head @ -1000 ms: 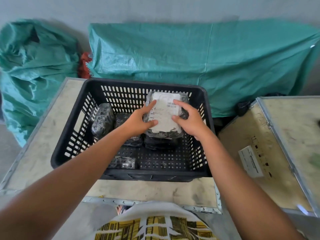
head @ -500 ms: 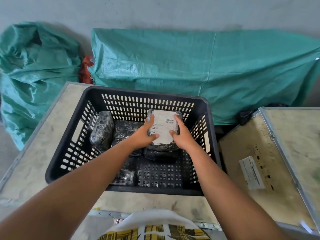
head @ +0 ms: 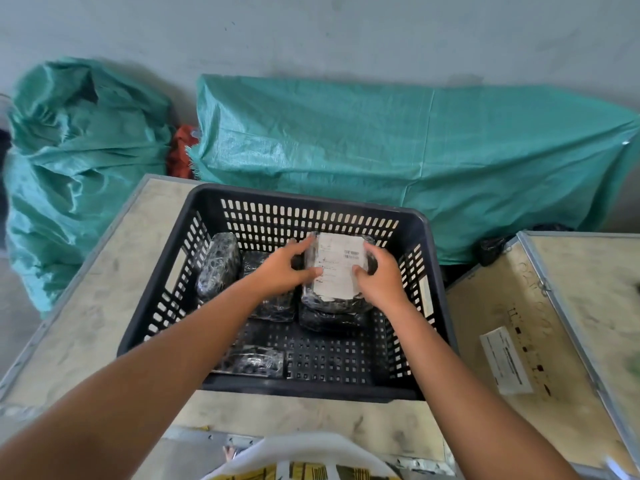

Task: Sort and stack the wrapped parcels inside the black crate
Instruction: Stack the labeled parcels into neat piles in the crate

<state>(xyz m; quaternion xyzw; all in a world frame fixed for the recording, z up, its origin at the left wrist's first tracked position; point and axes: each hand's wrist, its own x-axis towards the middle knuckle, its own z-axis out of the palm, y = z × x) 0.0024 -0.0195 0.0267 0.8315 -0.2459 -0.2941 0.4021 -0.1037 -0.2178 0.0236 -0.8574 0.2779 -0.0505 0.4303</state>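
arms: both bare, no sleeves to the frame edge | left hand: no glove, ring or watch | right hand: same | garment at 6 o'clock: white, yellow-and-black print

A pale, scuffed wooden surface with a grey metal edging carries the black crate, which sits squarely on it, towards its far right part; bare board shows to the crate's left and in a strip in front of it; dark smudges mark the board throughout. Just beside it on the right stands a second surface of the same pale board and metal trim, turned at an angle; a white printed label lies flat on it, near its front, with small dark stencilled marks alongside.
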